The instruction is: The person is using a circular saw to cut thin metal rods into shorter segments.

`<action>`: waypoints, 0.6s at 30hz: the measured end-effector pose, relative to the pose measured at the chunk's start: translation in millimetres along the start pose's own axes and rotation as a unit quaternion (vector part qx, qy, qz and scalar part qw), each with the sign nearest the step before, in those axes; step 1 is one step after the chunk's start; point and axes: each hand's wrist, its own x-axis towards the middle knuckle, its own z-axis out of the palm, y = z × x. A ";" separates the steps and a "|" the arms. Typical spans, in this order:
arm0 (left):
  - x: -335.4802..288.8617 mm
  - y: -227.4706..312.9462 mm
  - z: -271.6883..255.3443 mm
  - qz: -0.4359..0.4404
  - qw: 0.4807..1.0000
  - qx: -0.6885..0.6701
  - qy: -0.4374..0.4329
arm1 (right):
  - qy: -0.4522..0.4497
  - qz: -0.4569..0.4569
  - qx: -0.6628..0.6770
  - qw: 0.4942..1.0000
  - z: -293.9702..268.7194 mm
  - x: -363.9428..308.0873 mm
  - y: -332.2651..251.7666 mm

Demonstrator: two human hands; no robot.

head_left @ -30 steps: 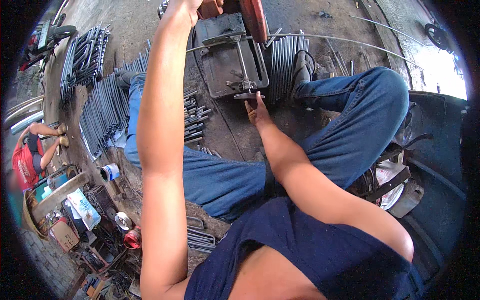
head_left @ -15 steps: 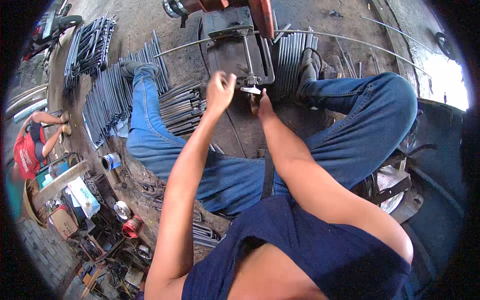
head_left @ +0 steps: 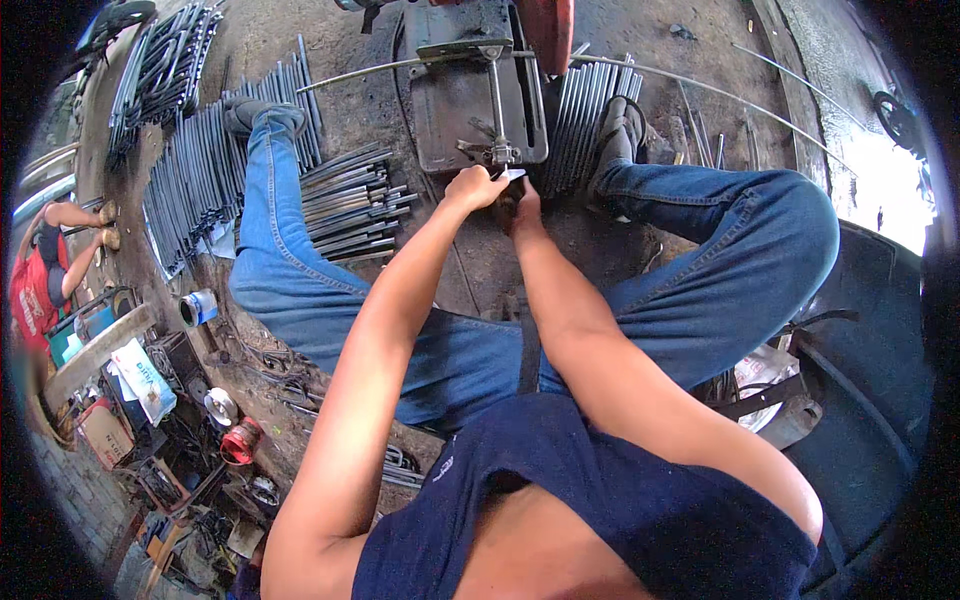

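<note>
A cut-off machine with a dark metal base [head_left: 440, 125] stands between my feet. On it a clamp with a long screw [head_left: 496, 95] bears against a thin metal rod [head_left: 375, 75] that crosses the base. At the screw's near end is a pale crank handle [head_left: 514, 173]. My left hand [head_left: 474, 188] is closed on the left side of this handle. My right hand [head_left: 524, 212] is closed at its right side, thumb pointing up, and its fingers are partly hidden. Part of the machine's red arm [head_left: 545, 35] rises at the top.
Cut metal rods lie in piles at left [head_left: 195, 180], beside my left leg [head_left: 355, 200] and near my right foot [head_left: 590, 110]. Bent rods [head_left: 165, 75] are stacked farther left. Tools, a red can [head_left: 240, 440] and boxes crowd the lower left. Another person [head_left: 45, 285] sits at far left.
My left hand has come down and right, from raised beside the clamp onto the crank handle. My right hand has stayed at the handle. The whole view has shifted slightly.
</note>
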 end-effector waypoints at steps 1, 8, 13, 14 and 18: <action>-2.3 0.9 2.7 -0.007 1.000 0.005 0.021 | 0.005 -0.011 0.000 1.000 -0.3 1.2 0.6; -21.7 22.7 5.4 -0.025 0.994 -0.014 0.101 | 0.052 0.092 -0.125 0.986 -20.2 30.9 -2.4; -27.4 48.9 10.7 0.037 0.976 0.055 0.206 | -0.136 0.103 -0.050 0.984 -32.2 36.4 11.1; -27.8 51.2 10.0 0.039 0.975 0.057 0.210 | -0.166 0.099 -0.046 0.980 -28.1 33.4 14.2; -25.7 48.9 -1.8 0.007 0.983 0.041 0.179 | 0.171 -0.141 -0.363 0.905 4.8 12.1 14.5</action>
